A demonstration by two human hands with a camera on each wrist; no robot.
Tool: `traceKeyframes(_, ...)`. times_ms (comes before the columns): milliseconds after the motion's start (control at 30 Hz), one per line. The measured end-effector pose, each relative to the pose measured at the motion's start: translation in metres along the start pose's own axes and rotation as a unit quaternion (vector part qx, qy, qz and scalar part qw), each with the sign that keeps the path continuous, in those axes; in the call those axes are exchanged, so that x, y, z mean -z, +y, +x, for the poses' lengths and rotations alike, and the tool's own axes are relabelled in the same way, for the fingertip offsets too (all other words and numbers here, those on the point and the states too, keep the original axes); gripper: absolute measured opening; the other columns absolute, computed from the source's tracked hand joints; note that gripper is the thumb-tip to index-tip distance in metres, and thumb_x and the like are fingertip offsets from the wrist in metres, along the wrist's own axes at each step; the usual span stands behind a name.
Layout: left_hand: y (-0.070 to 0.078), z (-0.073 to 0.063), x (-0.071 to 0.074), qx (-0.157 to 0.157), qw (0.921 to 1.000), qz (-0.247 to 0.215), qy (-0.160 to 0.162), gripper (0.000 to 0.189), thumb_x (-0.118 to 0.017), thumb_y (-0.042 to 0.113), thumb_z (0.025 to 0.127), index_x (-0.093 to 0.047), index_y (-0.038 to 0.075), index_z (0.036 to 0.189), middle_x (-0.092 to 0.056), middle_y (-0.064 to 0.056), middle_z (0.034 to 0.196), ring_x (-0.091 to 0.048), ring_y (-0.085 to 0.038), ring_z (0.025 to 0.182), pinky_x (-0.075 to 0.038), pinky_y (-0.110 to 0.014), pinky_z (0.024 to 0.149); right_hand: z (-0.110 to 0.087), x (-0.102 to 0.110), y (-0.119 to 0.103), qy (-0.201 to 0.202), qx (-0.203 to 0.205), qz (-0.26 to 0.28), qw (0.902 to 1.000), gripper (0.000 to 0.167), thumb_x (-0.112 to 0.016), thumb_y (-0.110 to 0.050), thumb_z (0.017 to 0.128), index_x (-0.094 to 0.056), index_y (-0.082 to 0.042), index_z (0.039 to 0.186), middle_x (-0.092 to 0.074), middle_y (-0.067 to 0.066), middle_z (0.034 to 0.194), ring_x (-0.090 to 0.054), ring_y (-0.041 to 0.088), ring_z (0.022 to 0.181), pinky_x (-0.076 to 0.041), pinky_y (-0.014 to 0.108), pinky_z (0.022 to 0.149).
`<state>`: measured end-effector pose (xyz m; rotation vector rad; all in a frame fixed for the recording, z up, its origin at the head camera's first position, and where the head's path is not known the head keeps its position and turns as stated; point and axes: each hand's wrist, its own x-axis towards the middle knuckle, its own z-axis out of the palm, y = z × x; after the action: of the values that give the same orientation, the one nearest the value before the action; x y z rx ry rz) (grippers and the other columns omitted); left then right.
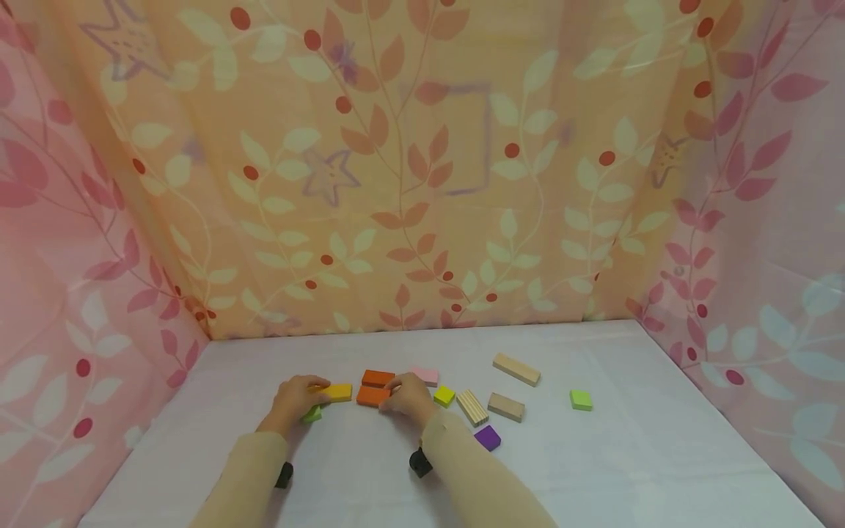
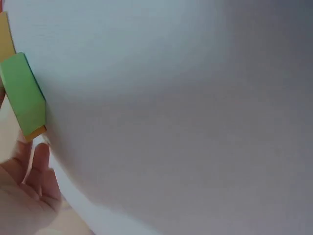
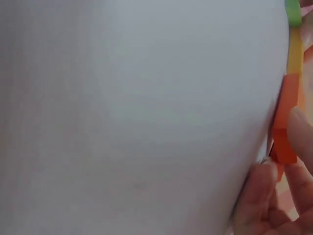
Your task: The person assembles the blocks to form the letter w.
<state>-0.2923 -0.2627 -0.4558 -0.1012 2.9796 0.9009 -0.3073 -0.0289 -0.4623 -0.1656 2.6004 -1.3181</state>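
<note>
On the white table, my left hand (image 1: 290, 402) grips the left end of a row of wooden blocks. Between its thumb and fingers are a green block (image 2: 23, 90) and a yellow block lying against it, whose end (image 2: 36, 132) shows past the green one. Another length of yellow block (image 1: 339, 392) reaches right from the fingers. My right hand (image 1: 411, 397) pinches the nearer orange block (image 1: 372, 397), thumb on its near side in the right wrist view. A second orange block (image 1: 377, 378) lies just behind it, partly covered by the fingers.
Right of my right hand lie a pink block (image 1: 425, 376), a small yellow block (image 1: 444, 397), a ridged wooden block (image 1: 472, 408), a purple block (image 1: 488, 438) and two plain wooden blocks. Farther right is a light green block (image 1: 581, 400). Patterned curtains (image 1: 409, 220) enclose the table.
</note>
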Motion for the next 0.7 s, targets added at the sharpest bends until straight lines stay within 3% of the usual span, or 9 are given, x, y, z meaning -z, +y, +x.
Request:
traceKeyframes(167,-0.001,0.005,0.001,0.05,0.9978,-0.042,-0.01,0.033,-0.074,0.017,0.087,-0.068,0.004,0.117,-0.056,-0.027,0.126,-0.043,-0.048,0.112,-0.036,-0.057,0.091,0.006,-0.001,0.003,-0.007,0.002,0.012,0.9999,0.024,-0.083,-0.004,0.075,-0.065,-0.007,0.091,-0.058,0.003,0.083,-0.051,0.018,0.073,-0.046,0.028,0.064)
traceKeyframes(333,0.001,0.008,0.003,0.076,0.994,-0.075,-0.022,0.032,-0.073,0.014,0.087,-0.067,0.001,0.116,-0.057,-0.028,0.121,-0.045,-0.045,0.11,-0.035,-0.055,0.093,0.008,-0.002,0.0,-0.021,-0.022,0.033,0.999,0.027,-0.082,0.002,0.073,-0.059,-0.006,0.085,-0.055,0.005,0.079,-0.049,0.018,0.07,-0.041,0.026,0.059)
traceKeyframes(533,-0.001,0.01,0.003,0.082,0.9913,-0.101,-0.021,0.033,-0.074,0.014,0.086,-0.066,-0.001,0.115,-0.058,-0.027,0.118,-0.045,-0.044,0.109,-0.033,-0.055,0.095,0.002,-0.003,-0.007,-0.013,-0.037,0.043,0.9983,0.027,-0.081,0.004,0.073,-0.057,-0.005,0.081,-0.055,0.004,0.083,-0.049,0.018,0.072,-0.04,0.025,0.059)
traceKeyframes(700,-0.002,0.01,0.002,0.083,0.9897,-0.114,-0.024,0.034,-0.072,0.014,0.087,-0.066,-0.002,0.116,-0.059,-0.027,0.116,-0.044,-0.044,0.107,-0.033,-0.056,0.095,-0.001,-0.002,-0.012,-0.017,-0.039,0.11,0.993,0.016,-0.077,-0.002,0.081,-0.064,-0.004,0.089,-0.06,0.004,0.088,-0.051,0.017,0.069,-0.042,0.024,0.057)
